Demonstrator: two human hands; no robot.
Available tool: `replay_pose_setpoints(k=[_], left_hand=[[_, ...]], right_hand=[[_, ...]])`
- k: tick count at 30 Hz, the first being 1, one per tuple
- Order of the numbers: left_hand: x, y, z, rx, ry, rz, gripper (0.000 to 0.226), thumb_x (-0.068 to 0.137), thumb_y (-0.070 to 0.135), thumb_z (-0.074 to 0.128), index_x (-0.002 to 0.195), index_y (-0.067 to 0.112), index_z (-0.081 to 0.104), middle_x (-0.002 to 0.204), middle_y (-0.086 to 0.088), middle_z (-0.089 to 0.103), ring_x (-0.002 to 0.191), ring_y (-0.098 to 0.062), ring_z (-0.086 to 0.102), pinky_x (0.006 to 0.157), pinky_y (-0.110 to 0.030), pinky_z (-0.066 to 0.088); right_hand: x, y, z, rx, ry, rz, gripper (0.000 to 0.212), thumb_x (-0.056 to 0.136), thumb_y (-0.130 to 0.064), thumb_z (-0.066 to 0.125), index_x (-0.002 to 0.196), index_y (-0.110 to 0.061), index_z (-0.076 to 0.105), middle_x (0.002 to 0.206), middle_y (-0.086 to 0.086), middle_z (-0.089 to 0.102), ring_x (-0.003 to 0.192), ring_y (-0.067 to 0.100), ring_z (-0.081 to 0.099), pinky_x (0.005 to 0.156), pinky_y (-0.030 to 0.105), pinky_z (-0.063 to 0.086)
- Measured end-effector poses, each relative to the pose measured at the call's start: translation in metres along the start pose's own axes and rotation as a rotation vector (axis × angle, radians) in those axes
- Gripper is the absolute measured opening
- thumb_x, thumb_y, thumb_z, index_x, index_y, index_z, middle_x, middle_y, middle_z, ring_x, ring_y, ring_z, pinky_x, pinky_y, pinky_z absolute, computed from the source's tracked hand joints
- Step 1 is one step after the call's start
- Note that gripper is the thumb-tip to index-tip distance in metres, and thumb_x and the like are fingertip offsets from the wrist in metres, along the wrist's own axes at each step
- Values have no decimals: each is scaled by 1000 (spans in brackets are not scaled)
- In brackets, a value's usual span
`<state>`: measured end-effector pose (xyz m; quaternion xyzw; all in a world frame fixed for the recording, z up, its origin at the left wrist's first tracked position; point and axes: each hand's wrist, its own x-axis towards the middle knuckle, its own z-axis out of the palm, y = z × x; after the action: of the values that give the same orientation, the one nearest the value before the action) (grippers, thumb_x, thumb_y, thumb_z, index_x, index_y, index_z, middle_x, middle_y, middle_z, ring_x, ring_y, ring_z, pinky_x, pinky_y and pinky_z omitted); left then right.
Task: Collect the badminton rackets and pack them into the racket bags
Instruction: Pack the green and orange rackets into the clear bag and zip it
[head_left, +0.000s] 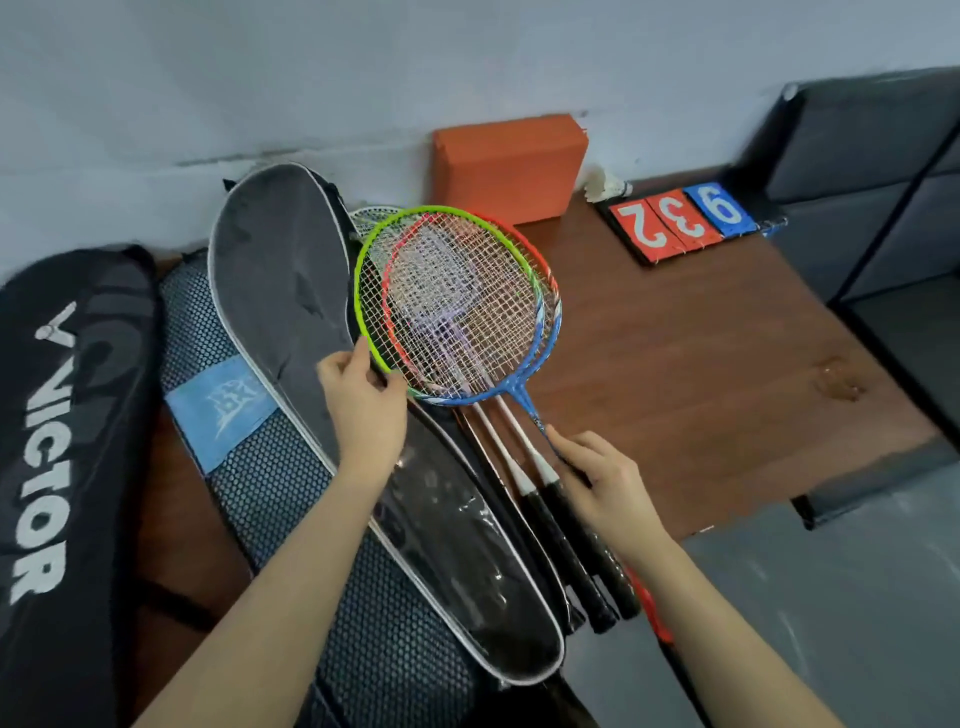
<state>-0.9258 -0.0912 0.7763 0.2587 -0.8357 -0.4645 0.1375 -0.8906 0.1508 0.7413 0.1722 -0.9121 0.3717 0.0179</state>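
Several badminton rackets lie stacked on the wooden table (675, 374), heads overlapping. The top one has a green-rimmed head (384, 228); a blue-and-red racket (550, 332) lies with it. My left hand (363, 400) pinches the lower left rim of the green head. My right hand (597, 473) pinches the thin blue shaft just above the black handles (582, 551). An open grey racket bag (280, 280) with a white edge lies under and left of the rackets. A mesh bag with a blue label (228, 410) sits beneath it, and a black Victor bag (57, 426) lies at the far left.
An orange block (509, 166) leans on the wall behind the rackets. A flip scoreboard (685, 218) showing 2, 3, 9 and a shuttlecock (602, 184) sit at the table's back right. Dark cushioned seating (878, 171) stands to the right.
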Motion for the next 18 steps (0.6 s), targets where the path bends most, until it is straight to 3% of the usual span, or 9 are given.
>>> replay_pose_setpoints(k=[3, 8, 11, 14, 18], left_hand=[[-1, 1, 6, 27, -44, 59, 54, 90, 8, 56, 140, 8, 37, 112, -2, 34, 71, 10, 40, 78, 1, 21], [-3, -4, 6, 39, -72, 114, 50, 90, 7, 53, 138, 10, 41, 111, -1, 37, 70, 1, 42, 76, -5, 26], [-2, -7, 5, 55, -83, 97, 49, 91, 9, 53, 138, 9, 41, 113, 0, 40, 73, -4, 41, 76, -5, 25], [-2, -8, 5, 51, -80, 76, 46, 91, 10, 53, 137, 10, 44, 119, -4, 46, 80, -6, 43, 76, -5, 25], [-1, -10, 7, 29, -46, 66, 43, 90, 10, 53, 133, 12, 49, 122, -6, 50, 87, -7, 47, 79, -7, 29]], right_hand=[[-2, 1, -4, 80, -19, 49, 44, 82, 4, 62, 121, -16, 63, 83, -3, 58, 77, 2, 52, 73, 5, 36], [2, -7, -10, 302, -168, 255, 49, 82, -3, 67, 124, -27, 59, 96, 3, 65, 77, 13, 54, 75, 22, 43], [0, -10, -10, 352, -226, 313, 49, 83, -6, 67, 126, -28, 56, 90, 5, 61, 71, 9, 46, 71, 21, 40], [-1, -8, -10, 375, -248, 297, 47, 83, -4, 67, 126, -20, 58, 73, -7, 46, 63, -1, 40, 66, 13, 35], [-4, -4, -16, 338, -283, 287, 45, 82, -2, 67, 122, -20, 61, 70, -8, 42, 61, -2, 40, 65, 13, 34]])
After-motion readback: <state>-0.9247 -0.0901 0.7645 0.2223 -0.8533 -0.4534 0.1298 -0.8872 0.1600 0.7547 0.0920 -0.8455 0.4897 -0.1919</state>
